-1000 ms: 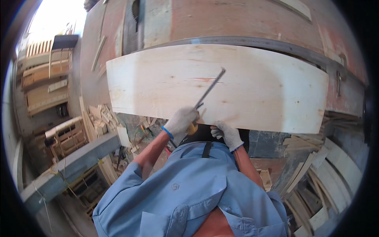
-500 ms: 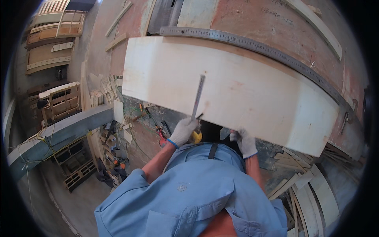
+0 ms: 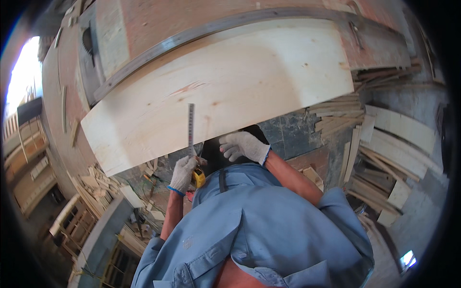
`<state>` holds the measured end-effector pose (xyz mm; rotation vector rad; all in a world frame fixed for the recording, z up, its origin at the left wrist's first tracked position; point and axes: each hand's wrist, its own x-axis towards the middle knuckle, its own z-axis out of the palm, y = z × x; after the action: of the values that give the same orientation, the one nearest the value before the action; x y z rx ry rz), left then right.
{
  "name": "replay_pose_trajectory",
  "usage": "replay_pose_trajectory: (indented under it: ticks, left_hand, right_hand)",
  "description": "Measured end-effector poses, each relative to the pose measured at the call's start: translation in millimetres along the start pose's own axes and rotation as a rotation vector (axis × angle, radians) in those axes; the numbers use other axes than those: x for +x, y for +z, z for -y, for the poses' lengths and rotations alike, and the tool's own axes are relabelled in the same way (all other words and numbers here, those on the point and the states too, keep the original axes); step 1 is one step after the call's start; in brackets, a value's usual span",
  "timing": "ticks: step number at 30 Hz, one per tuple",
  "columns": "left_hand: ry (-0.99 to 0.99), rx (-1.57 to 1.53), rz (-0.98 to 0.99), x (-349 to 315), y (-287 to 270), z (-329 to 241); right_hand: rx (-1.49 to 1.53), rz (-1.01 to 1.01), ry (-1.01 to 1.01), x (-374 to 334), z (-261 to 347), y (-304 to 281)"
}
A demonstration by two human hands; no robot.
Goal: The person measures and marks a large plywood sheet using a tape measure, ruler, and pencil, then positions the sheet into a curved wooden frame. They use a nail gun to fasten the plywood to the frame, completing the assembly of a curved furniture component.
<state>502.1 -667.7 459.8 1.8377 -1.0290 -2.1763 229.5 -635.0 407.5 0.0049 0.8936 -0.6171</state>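
Observation:
My left hand (image 3: pixel 183 174), in a white knit glove with a blue cuff, is closed around a yellow tape measure (image 3: pixel 198 177). Its pulled-out blade (image 3: pixel 191 126) reaches away from me over a wide pale wooden board (image 3: pixel 230 81). My right hand (image 3: pixel 244 145), gloved alike, is raised by the board's near edge, to the right of the tape. Its fingers are loosely curled and apart, and I see nothing held in them. Along the board's far edge runs a long metal straightedge (image 3: pixel 192 34).
A toothed circular saw blade (image 3: pixel 88 42) shows in the worktable (image 3: pixel 153 21) at the far left. Stacked wood strips (image 3: pixel 338 113) and pale planks (image 3: pixel 401 139) lie to the right. Wood offcuts (image 3: pixel 98 189) and a grey beam (image 3: pixel 103 230) are at the lower left.
The view has swung to the right. My right hand has come up from my waist, moving leftward towards the tape. My left hand still holds the tape measure with its blade out.

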Motion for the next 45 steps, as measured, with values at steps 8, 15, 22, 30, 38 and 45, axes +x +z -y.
replay_pose_trajectory:
  ticks: [8,15,22,30,38,45]
  left_hand:
    - [-0.056,0.452,0.418,18,92,-4]
    - [-0.070,0.366,0.371,1,141,-8]
    - [0.044,1.000,0.283,-25,83,9]
    - [0.238,1.018,0.329,-34,46,57]
    - [0.253,0.849,0.234,-68,-9,131]
    - [0.206,0.646,0.155,-93,-15,161]
  right_hand:
    - [-0.193,-0.255,-0.240,-50,-14,-16]
    - [0.081,-0.540,-0.525,-96,-14,-100]
    - [0.256,-1.046,-0.784,-195,-31,-275]
    - [0.755,-0.906,-0.953,-209,-100,-252]
    - [0.712,-0.624,-0.564,-76,-196,-143]
    - [-0.025,-0.755,-0.893,-143,-135,33]
